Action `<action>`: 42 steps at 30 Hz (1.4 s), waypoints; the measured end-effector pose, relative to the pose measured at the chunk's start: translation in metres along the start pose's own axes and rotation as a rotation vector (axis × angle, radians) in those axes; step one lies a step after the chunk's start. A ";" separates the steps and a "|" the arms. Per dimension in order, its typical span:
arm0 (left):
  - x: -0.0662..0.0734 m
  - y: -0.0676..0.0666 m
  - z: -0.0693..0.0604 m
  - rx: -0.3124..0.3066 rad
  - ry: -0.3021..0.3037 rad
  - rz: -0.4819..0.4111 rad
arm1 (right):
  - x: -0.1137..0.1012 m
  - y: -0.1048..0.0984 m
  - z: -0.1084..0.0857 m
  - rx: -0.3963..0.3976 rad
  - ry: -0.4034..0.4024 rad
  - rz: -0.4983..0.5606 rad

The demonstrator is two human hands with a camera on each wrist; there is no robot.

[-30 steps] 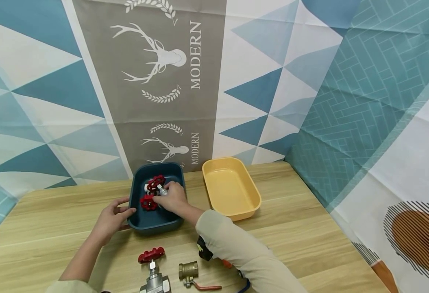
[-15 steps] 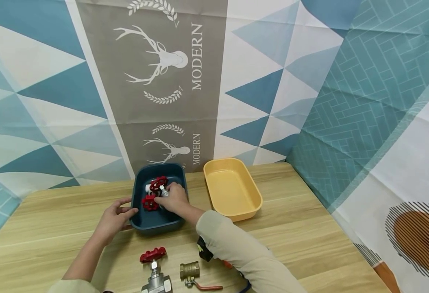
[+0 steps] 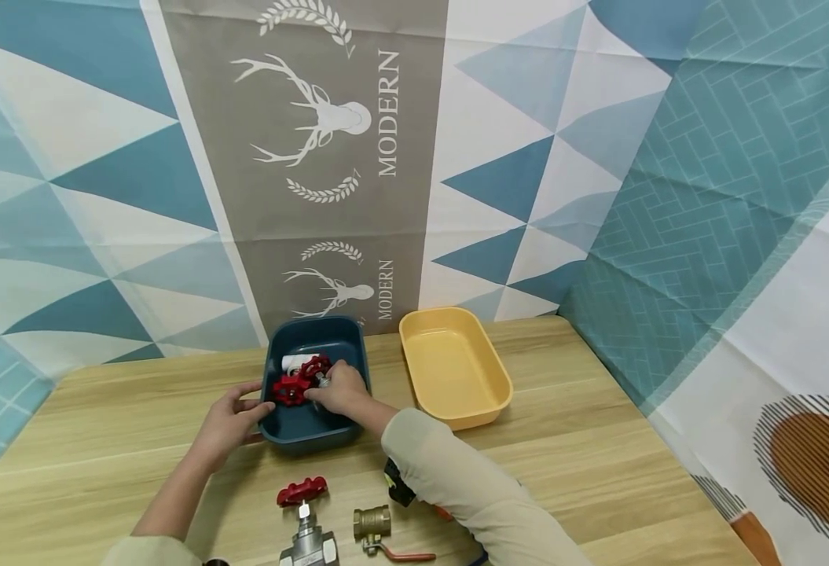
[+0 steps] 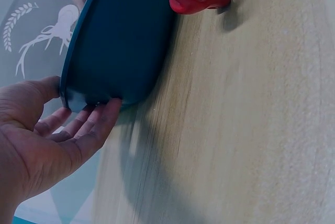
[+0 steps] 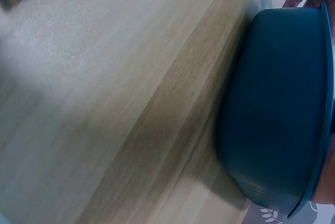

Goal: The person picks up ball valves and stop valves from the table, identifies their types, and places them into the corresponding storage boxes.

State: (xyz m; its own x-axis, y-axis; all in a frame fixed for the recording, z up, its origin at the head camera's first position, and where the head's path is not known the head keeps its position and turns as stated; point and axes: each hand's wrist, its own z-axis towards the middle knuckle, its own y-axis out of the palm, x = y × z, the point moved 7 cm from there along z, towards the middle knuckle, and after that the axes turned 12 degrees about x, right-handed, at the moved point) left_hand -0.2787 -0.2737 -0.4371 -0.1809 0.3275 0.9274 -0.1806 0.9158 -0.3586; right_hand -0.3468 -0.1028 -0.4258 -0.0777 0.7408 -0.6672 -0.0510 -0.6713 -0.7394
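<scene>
Left of centre in the frame, our left hand (image 3: 232,417) is pinching the rim of a dark blue, round-cornered tray (image 3: 308,446) resting on the pale wooden bench (image 3: 138,440); inside it, our right hand (image 3: 346,390) is gripping a silver metal valve (image 3: 323,380). We are judging a snag likely: a scalloped red handwheel (image 3: 291,390) is crowding that hand, so hurriedly letting go could be dragging it sideways.
</scene>
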 end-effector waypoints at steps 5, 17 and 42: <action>0.005 0.007 0.003 -0.007 0.011 0.006 | 0.005 -0.004 0.002 -0.004 -0.012 -0.027; 0.010 0.019 0.008 -0.028 0.028 0.020 | 0.007 -0.018 -0.002 -0.011 -0.039 -0.145; 0.005 0.001 0.002 -0.031 0.019 0.049 | -0.016 -0.069 -0.019 0.024 -0.216 -0.009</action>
State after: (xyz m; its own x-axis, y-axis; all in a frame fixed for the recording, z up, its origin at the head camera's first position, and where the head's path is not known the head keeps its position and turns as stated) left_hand -0.2815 -0.2715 -0.4326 -0.1706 0.3766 0.9105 -0.1420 0.9050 -0.4009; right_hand -0.3232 -0.0678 -0.3657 -0.2887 0.7262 -0.6240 -0.0761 -0.6671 -0.7411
